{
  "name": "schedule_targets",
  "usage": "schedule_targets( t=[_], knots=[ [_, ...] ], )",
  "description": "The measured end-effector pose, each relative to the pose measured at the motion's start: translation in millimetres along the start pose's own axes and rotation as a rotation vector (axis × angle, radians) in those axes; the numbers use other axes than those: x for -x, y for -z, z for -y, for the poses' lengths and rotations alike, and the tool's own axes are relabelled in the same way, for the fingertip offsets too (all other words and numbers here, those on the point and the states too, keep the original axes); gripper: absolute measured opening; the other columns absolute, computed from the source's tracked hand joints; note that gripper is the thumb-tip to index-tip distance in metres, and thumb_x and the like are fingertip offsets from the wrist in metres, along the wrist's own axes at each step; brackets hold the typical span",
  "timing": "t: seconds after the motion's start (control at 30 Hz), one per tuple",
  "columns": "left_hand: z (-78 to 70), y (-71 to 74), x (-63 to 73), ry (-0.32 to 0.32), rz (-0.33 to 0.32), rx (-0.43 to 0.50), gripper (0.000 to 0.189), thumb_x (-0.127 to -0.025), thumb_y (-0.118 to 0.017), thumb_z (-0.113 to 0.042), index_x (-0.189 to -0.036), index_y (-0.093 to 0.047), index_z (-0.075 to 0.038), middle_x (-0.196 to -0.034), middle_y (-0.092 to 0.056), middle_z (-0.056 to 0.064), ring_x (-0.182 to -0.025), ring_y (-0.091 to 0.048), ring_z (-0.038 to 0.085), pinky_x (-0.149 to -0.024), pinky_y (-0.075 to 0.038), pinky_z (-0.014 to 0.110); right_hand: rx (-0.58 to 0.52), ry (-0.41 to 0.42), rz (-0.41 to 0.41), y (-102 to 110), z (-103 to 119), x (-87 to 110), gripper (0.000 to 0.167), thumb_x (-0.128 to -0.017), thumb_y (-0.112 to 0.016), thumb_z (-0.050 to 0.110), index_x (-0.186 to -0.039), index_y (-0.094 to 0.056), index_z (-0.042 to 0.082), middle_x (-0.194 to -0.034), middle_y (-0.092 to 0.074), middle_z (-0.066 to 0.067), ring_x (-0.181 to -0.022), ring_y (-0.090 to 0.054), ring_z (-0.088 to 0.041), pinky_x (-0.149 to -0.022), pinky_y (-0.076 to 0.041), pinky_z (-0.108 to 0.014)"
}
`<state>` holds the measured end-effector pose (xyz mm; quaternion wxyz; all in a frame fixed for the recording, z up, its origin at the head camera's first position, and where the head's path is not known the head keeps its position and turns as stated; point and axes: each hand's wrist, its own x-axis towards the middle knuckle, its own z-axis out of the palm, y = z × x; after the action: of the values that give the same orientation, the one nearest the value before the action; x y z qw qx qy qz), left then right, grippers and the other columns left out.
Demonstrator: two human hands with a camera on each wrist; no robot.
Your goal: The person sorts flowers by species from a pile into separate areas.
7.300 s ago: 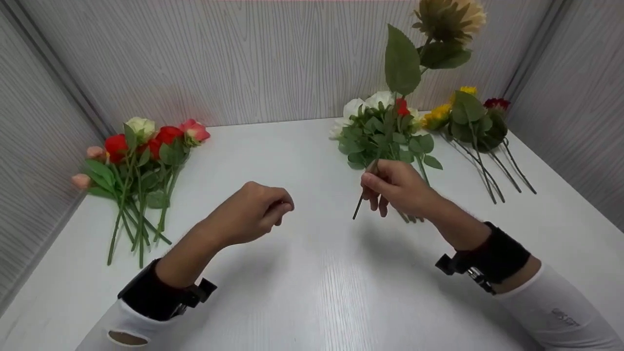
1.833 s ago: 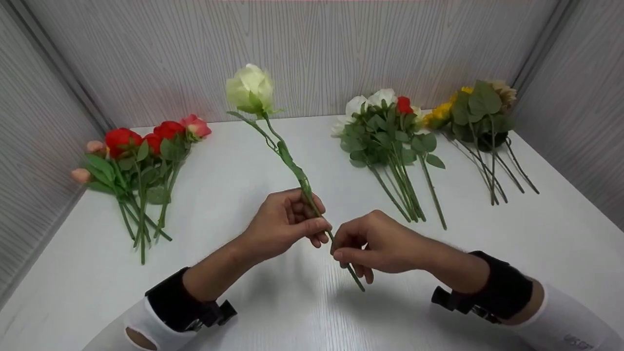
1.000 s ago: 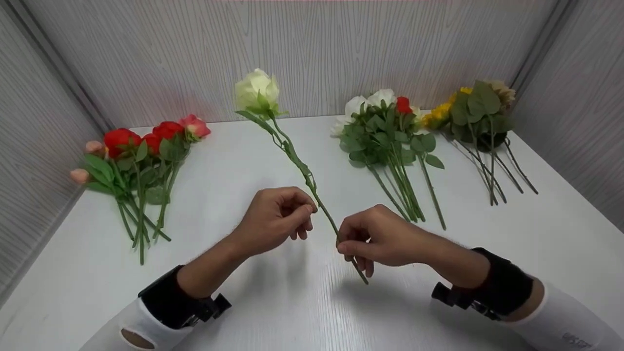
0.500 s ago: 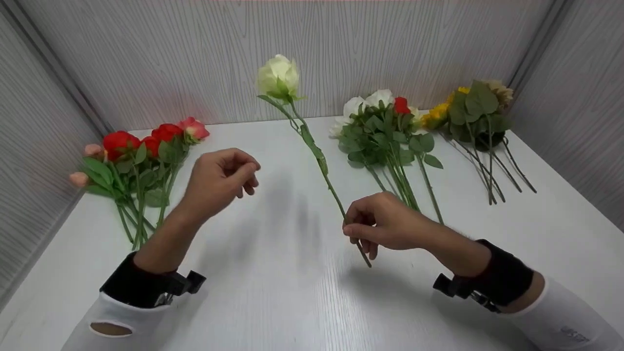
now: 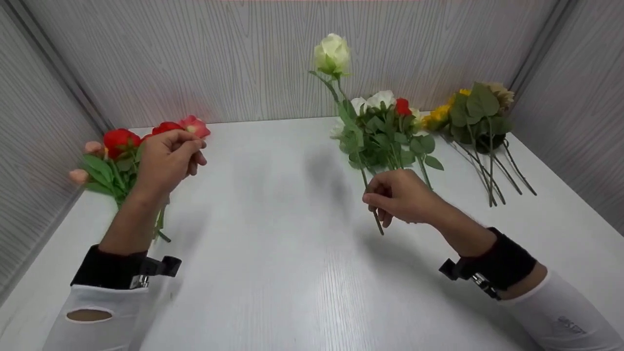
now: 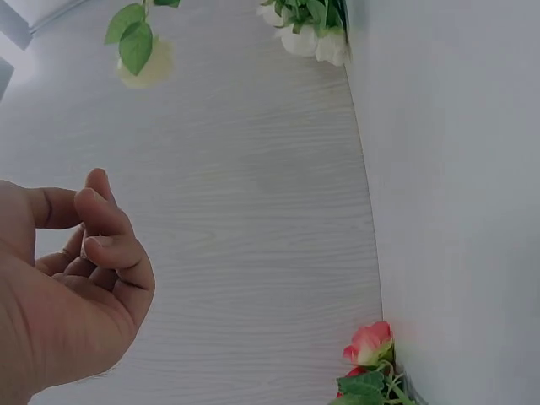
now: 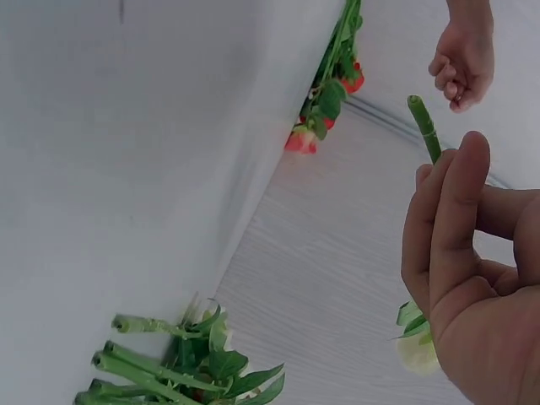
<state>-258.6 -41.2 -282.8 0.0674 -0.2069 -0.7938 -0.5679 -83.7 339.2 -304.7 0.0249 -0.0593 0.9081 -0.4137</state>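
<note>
My right hand point(image 5: 402, 197) pinches the lower stem of a pale cream-green rose point(image 5: 332, 56), thumb against the fingers. The rose stands nearly upright, leaning a little left, with its bloom high before the back wall and the stem end poking out below the hand. In the right wrist view the cut stem tip point(image 7: 424, 126) sticks out past the fingers. My left hand point(image 5: 168, 158) hangs over the left bunch of flowers with loosely curled fingers and nothing in them; it hides part of the red flowers point(image 5: 121, 141). A pink flower point(image 5: 195, 126) lies just behind its fingertips.
A bunch of white roses point(image 5: 380, 99) with one red bloom lies behind my right hand. Farther right lie yellow flowers point(image 5: 438, 116) and a beige flower point(image 5: 499, 92) with bare stems. Panels point(image 5: 273, 58) wall the white table point(image 5: 273, 273) at the back and sides.
My left hand has let go of the rose's stem and moved left over the left bunch. My right hand has carried the rose right and away from me, towards the white roses.
</note>
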Motion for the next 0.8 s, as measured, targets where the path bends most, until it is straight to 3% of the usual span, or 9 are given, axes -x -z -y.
schedule_targets(
  t=[0.23, 0.37, 0.5, 0.57, 0.63, 0.67, 0.8],
  knots=[
    [14.6, 22.5, -8.3, 0.054, -0.085, -0.109, 0.029, -0.099, -0.061, -0.025, -0.107, -0.069, 0.002, -0.066, -0.064, -0.013, -0.056, -0.060, 0.007, -0.057, -0.053, 0.017, 0.084, -0.087, -0.091, 16, -16, -10.0, 0.014, -0.098, -0.064, 0.014, -0.099, -0.068, 0.001, -0.082, -0.067, -0.013, -0.060, -0.068, -0.019, -0.061, -0.060, -0.044],
    [22.0, 34.6, -11.3, 0.088, -0.082, -0.161, 0.032, -0.099, -0.059, -0.028, -0.106, -0.068, 0.002, -0.063, -0.062, -0.014, -0.056, -0.059, 0.006, -0.056, -0.053, 0.017, 0.130, -0.114, -0.123, 27, -27, -13.3, 0.017, -0.099, -0.063, 0.016, -0.099, -0.068, -0.001, -0.081, -0.068, -0.013, -0.059, -0.068, -0.018, -0.061, -0.060, -0.042],
    [28.2, 50.0, -13.5, 0.088, -0.069, -0.292, 0.037, -0.100, -0.054, -0.030, -0.107, -0.068, 0.004, -0.064, -0.061, -0.014, -0.056, -0.059, 0.003, -0.055, -0.051, 0.019, 0.147, -0.146, -0.144, 37, -37, -14.9, 0.020, -0.099, -0.063, 0.019, -0.098, -0.068, -0.001, -0.077, -0.068, -0.012, -0.058, -0.068, -0.019, -0.061, -0.060, -0.042],
    [31.7, 59.6, -14.4, 0.106, -0.056, -0.389, 0.042, -0.100, -0.049, -0.032, -0.108, -0.068, 0.004, -0.066, -0.064, -0.011, -0.060, -0.059, 0.003, -0.061, -0.050, 0.024, 0.145, -0.163, -0.147, 42, -42, -15.5, 0.021, -0.099, -0.063, 0.020, -0.097, -0.068, -0.001, -0.076, -0.068, -0.012, -0.058, -0.068, -0.019, -0.062, -0.060, -0.042],
    [36.0, 69.4, -15.5, 0.153, -0.044, -0.465, 0.046, -0.100, -0.044, -0.035, -0.110, -0.067, 0.004, -0.070, -0.067, -0.007, -0.070, -0.060, 0.008, -0.085, -0.050, 0.041, 0.148, -0.187, -0.145, 47, -47, -15.7, 0.023, -0.099, -0.063, 0.021, -0.097, -0.068, -0.001, -0.076, -0.069, -0.012, -0.059, -0.069, -0.020, -0.064, -0.060, -0.043],
    [38.4, 74.2, -15.8, 0.180, -0.039, -0.504, 0.047, -0.099, -0.042, -0.035, -0.108, -0.067, 0.003, -0.072, -0.067, -0.004, -0.075, -0.060, 0.012, -0.089, -0.045, 0.050, 0.150, -0.199, -0.144, 49, -49, -15.7, 0.023, -0.100, -0.062, 0.021, -0.098, -0.068, -0.001, -0.076, -0.069, -0.012, -0.059, -0.069, -0.020, -0.065, -0.060, -0.043],
    [51.7, 89.9, -18.4, 0.245, -0.020, -0.650, 0.039, -0.094, -0.036, -0.025, -0.086, -0.061, 0.005, -0.069, -0.056, 0.005, -0.071, -0.050, 0.024, -0.072, -0.045, 0.054, 0.176, -0.252, -0.135, 59, -60, -15.3, 0.027, -0.100, -0.061, 0.023, -0.101, -0.068, -0.003, -0.080, -0.069, -0.012, -0.060, -0.070, -0.019, -0.069, -0.060, -0.045]
  ],
)
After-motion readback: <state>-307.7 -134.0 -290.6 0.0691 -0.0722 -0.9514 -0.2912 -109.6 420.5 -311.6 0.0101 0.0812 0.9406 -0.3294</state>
